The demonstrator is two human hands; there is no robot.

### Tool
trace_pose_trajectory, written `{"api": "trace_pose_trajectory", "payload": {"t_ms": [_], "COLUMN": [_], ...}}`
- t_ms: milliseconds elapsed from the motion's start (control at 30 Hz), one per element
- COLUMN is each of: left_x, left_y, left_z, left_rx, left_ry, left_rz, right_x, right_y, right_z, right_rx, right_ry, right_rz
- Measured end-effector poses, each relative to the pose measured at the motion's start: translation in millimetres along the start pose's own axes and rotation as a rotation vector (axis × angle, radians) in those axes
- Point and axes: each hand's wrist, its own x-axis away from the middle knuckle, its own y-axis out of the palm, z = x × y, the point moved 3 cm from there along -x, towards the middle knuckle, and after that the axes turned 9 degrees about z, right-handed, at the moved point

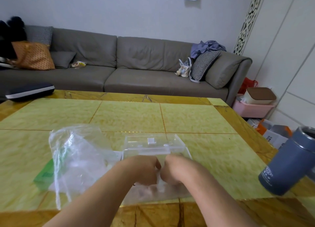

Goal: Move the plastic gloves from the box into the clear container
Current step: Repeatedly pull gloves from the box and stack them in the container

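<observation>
A long grey sofa (129, 64) with cushions stands against a plain pale wall (119, 10). A white carved screen (247, 20) rises at right. Yellow-green tiled tabletop (127, 115) fills the foreground.

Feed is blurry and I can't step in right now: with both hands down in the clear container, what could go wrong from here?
1. The loose plastic gloves billow beside the clear container, over the green box; a forearm sweep could likely drag them off.
2. The left hand and right hand press together into the light container, which might slide or tip.
3. The grey flask stands open near the right elbow and could get knocked.
</observation>
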Motion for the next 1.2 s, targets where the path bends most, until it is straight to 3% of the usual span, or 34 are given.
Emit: {"api": "trace_pose_trajectory", "payload": {"t_ms": [133,233,433,567,633,700,767,833,1033,1200], "left_x": [6,17,78,115,115,113,114,116,121,131], "left_y": [-2,-10,-45,-73,-78,-77,-70,-65,-77,-91], "left_z": [-1,-4,-25,-78,-119,-159,-181,-193,-186,-163], "left_rx": [-0.07,0.059,0.505,0.442,0.432,0.618,0.904,1.095,1.248,1.335], "left_ry": [0.041,0.063,0.096,-0.054,-0.291,-0.562,-0.64,-0.559,-0.298,-0.089], "left_rz": [0.006,0.152,0.907,1.322,1.317,1.105,0.884,0.804,1.045,1.103], "right_x": [0,-4,17,22,26,27,28,27,25,28], "right_y": [5,7,-5,-9,-11,-11,-12,-12,-11,-12], "right_z": [-2,-1,0,-7,-9,-11,-12,-13,-11,-9], "right_rx": [0.03,0.072,-0.038,-0.097,-0.122,-0.169,-0.207,-0.231,-0.31,-0.407], "right_ry": [-0.041,-0.061,-0.089,-0.087,-0.09,-0.106,-0.094,-0.088,-0.105,-0.149], "right_rz": [0.034,0.119,0.418,0.609,0.674,0.689,0.682,0.675,0.66,0.705]}}
